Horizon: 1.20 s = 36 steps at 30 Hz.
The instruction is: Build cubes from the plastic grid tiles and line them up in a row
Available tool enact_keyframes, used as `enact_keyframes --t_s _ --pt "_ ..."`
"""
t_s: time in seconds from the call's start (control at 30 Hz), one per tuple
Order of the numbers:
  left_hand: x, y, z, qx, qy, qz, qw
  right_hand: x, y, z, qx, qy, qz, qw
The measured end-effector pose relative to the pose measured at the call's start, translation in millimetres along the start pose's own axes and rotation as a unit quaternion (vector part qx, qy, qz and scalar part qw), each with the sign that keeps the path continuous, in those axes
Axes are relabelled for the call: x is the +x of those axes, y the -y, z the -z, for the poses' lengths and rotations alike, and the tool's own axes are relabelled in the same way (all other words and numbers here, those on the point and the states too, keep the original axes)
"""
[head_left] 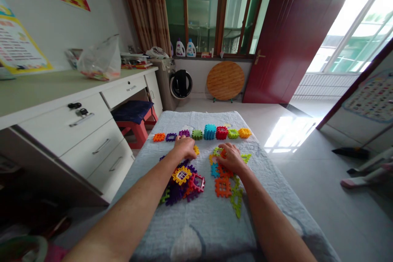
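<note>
My left hand [185,147] reaches over the cloth toward a purple stack [184,133] in the back row, its fingertips hidden against it. A yellow piece [196,150] shows beside that hand. Below it lies a pile with a yellow square [181,175] on top and a red frame piece [196,182]. My right hand [231,156] rests with curled fingers on loose pieces, among them an orange square [222,187] and green pieces [236,200]. Stacks of blue [210,132], red [221,132] and orange [245,133] stand in the row.
A pale blue cloth [215,229] covers the table. To the left stand a white desk [92,147] and a red stool [138,127] with a dark cushion. A person's foot [353,183] shows on the floor at the right.
</note>
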<state>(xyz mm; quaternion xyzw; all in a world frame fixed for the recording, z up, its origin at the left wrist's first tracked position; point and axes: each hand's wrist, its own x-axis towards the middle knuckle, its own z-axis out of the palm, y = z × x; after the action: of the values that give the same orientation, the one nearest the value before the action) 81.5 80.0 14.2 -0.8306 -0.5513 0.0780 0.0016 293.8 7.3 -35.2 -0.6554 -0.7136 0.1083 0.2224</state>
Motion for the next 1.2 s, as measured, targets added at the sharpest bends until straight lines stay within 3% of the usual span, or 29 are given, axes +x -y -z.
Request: enact_keyframes --t_s 0.17,0.4,0.63,0.8,0.93,1.03,1.2 --pt "-4.7 1.4 -2.5 -0.007 -0.03 -0.02 0.999 -1.6 4.1 3.8 0.0 0.006 -0.005 1.0" --pt "-6.3 -0.2 -4.8 -0.064 -0.06 -0.095 0.992 -3.5 10.2 9.7 -0.004 0.013 -0.014 1.0" --pt "-5.5 -12.7 -8.9 -0.096 -0.035 -0.153 0.983 -5.3 18.8 11.1 0.028 -0.044 0.04 0.998" --pt "-4.0 -9.5 -9.8 -0.106 -0.024 -0.175 0.979 -4.9 24.8 7.0 0.003 -0.034 0.078 0.996" --pt "-17.2 13.6 -0.5 -0.182 -0.064 -0.177 0.965 2.4 33.7 6.2 -0.03 0.002 0.092 0.995" --pt "-36.5 45.2 -0.1 -0.251 -0.114 -0.128 0.953 13.4 44.1 7.1 -0.07 0.054 0.112 0.99" --pt "-64.9 92.9 -27.5 -0.309 -0.169 -0.006 0.936 34.2 57.9 3.5 -0.125 0.114 0.122 0.978"
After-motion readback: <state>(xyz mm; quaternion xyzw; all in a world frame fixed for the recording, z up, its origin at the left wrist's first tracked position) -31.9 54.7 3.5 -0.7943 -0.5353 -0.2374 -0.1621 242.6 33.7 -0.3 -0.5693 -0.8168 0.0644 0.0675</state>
